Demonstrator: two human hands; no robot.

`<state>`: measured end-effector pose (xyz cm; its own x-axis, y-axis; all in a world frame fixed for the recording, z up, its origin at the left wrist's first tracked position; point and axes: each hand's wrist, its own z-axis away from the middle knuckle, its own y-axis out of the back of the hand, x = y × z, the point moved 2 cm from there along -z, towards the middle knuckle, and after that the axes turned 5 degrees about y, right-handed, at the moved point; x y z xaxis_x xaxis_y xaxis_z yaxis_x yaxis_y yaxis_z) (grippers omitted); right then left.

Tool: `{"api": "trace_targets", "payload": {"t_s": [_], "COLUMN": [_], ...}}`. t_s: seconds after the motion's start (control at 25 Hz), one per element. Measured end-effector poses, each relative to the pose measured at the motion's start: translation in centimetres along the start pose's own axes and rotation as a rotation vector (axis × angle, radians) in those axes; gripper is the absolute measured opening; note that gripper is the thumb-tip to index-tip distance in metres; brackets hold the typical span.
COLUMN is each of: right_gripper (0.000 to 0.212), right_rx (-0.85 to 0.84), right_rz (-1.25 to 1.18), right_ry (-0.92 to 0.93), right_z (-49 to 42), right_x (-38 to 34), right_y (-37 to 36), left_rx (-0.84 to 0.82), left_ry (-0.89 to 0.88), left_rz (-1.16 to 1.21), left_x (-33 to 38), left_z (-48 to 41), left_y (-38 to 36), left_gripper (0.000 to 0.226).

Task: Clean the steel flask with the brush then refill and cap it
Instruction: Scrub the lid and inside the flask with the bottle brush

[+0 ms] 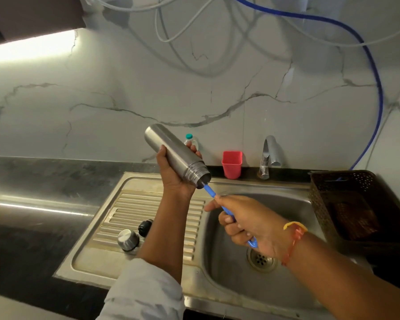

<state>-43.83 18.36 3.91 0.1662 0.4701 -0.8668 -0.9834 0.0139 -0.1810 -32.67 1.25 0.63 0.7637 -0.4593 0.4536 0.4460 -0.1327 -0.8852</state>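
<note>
Cylindrical steel flask (pixel 174 153) gripped by left hand (pixel 174 175), mouth tilted down over sink — blue plastic brush handle (pixel 210 191) gripped by right hand (pixel 247 224), head inserted in flask.

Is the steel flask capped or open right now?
Open: the cylindrical steel flask shows a bare threaded mouth, with the blue plastic brush poking in.

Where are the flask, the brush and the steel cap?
flask (pixel 176 153), head view, on its steel side.
brush (pixel 209 191), head view, blue handle below the flask mouth.
steel cap (pixel 128 238), head view, its domed top.
</note>
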Motion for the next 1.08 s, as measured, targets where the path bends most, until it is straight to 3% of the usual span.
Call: {"api": "trace_targets", "payload": {"t_s": [0.12,0.24,0.36,0.44,0.52,0.64,0.76,0.96,1.08], "right_gripper": [0.014,0.021,0.024,0.022,0.027,0.026,0.025,0.022,0.021], "right_rx": [0.261,0.499,0.553,0.491,0.379,0.238,0.087,-0.099,-0.144], "right_rz": [0.630,1.323,1.488,1.334,0.967,0.442,0.003,-0.309,-0.517], "right_ry": [0.303,0.479,0.491,0.495,0.427,0.236,0.038,-0.083,-0.158], "right_z": [-1.0,-0.8,-1.2,-1.6,-0.8,0.6,0.1,1.8,1.0], "right_x": [0.6,1.5,1.4,1.4,1.3,0.9,-0.2,-0.8,-0.9], "right_y": [0.8,1.7,1.8,1.6,1.9,1.6,1.3,0.7,0.5], "left_rx": [0.149,0.278,0.413,0.491,0.474,0.331,0.192,0.049,-0.017], "left_ry": [-0.006,0.022,0.010,0.009,-0.005,-0.061,-0.063,-0.106,-0.057], "left_rz": [-0.193,-0.286,-0.201,-0.156,-0.068,0.035,-0.113,0.005,-0.046], "left_x": [-0.1,0.5,-0.2,-0.4,1.1,2.5,0.4,2.6,0.6], "left_z": [-0.2,-0.4,-0.2,-0.3,-0.8,-1.1,-0.5,-1.0,-0.5], "left_y": [1.3,1.7,1.3,1.6,2.6,3.2,1.5,-0.6,-1.3], "left_gripper": [0.073,0.063,0.070,0.071,0.072,0.072,0.062,0.055,0.056]}}
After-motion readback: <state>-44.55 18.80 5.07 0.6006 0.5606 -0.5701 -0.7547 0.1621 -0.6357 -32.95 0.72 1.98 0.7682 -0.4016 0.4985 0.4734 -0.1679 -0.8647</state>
